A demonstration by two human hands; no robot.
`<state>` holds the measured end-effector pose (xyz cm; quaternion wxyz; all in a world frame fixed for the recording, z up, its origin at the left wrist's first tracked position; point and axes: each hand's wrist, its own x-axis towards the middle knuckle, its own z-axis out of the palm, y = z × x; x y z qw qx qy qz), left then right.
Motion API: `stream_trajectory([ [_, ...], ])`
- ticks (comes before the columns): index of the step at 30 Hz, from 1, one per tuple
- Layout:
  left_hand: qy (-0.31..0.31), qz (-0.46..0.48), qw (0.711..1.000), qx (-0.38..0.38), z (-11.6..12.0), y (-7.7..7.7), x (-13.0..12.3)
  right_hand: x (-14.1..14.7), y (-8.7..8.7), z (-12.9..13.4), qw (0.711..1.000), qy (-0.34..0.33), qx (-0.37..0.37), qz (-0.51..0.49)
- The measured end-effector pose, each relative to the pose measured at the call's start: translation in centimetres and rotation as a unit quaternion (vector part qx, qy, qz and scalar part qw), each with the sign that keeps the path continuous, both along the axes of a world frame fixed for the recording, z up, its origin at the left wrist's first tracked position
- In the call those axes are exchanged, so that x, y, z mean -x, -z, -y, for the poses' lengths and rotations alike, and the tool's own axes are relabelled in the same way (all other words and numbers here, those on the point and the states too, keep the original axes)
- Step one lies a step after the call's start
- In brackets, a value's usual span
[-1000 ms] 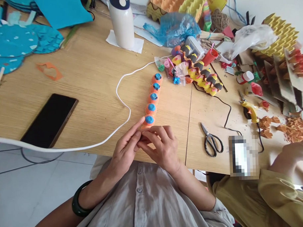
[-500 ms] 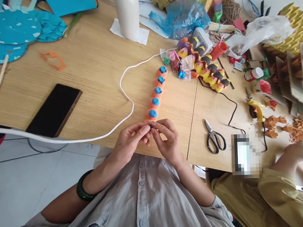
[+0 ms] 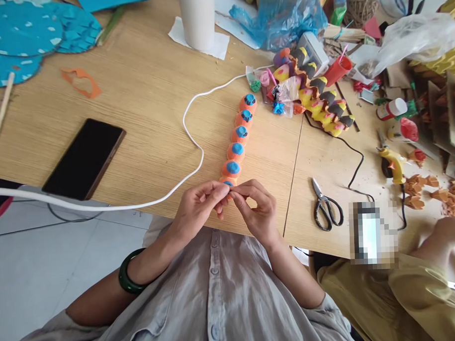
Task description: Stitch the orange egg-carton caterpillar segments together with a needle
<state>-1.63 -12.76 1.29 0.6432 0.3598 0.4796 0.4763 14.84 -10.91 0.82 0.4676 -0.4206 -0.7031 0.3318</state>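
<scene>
A strip of orange-painted egg-carton cups (image 3: 235,151) lies on the table (image 3: 151,118) in front of me, running away from my body. Each visible cup is topped with blue, and the far ones also carry dark bits. Over its near end my left hand (image 3: 202,203) and my right hand (image 3: 256,207) meet, fingertips pinched together. Whatever sits between them is tiny and mostly hidden; a moment ago something small and dark showed there. My hands cover the strip's nearest part.
Left of the strip a white cable (image 3: 196,132) curves past a black phone (image 3: 84,159). Black-handled scissors (image 3: 323,204) and a yellow glue gun (image 3: 393,164) lie right. Painted carton strips (image 3: 320,97) and a blue plastic bag (image 3: 282,19) stand behind. A co-worker's arm (image 3: 439,242) is at far right.
The view has shifted slightly, so the table things sit a little farther right and higher. My fingertips have drawn closer together, and the small dark piece between them is now barely visible.
</scene>
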Motion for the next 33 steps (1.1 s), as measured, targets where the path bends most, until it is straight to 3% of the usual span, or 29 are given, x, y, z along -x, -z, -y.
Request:
stream_trajectory([
  [12,0.005,-0.017,1.0,0.02,0.0,0.43,0.32,-0.2,0.2,0.04,0.999,-0.008,-0.029,0.026],
  [33,0.014,-0.018,0.999,0.043,-0.38,-0.05,0.18,-0.21,0.23,0.04,0.998,-0.03,-0.009,0.046],
])
